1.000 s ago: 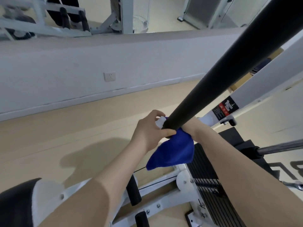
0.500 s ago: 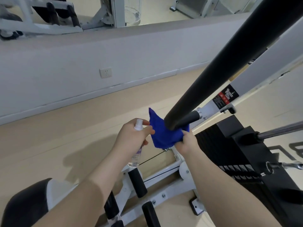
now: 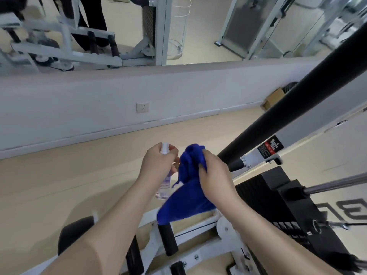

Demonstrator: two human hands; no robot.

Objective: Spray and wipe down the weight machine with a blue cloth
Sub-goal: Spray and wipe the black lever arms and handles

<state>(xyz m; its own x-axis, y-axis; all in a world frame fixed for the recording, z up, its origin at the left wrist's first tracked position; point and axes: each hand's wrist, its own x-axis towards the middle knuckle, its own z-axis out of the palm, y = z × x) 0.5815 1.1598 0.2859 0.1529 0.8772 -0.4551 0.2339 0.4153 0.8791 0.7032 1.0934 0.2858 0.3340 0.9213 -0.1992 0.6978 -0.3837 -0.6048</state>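
- Change since the earlier frame: the blue cloth has come off the end of the black padded bar and is now bunched in front of the person, clear of the bar; both hands have drawn back toward the body.
- Right hand: grip closed on the upper part of the cloth, fingers curled over the bunched top. The rest of the cloth hangs below the hand, its lower edge over the white frame of the weight machine.
- Left hand: grip closed around a small clear spray bottle, held roughly upright. The white nozzle shows above the fingers and the transparent body below the palm. The bottle sits just beside the cloth; whether they touch cannot be told.
- The padded bar runs diagonally from the upper right down to its lower end near the right hand, apart from hand and cloth.
- Alongside the bar lies a white frame member carrying a red-and-black warning label.
- The black weight stack stands to the right of the right forearm, with a chrome rod leading off toward the right edge.
- Black foam rollers are fitted to the white frame beneath the forearms.
- Beyond lie the beige floor, a low white wall with a socket, and a mirror above it.
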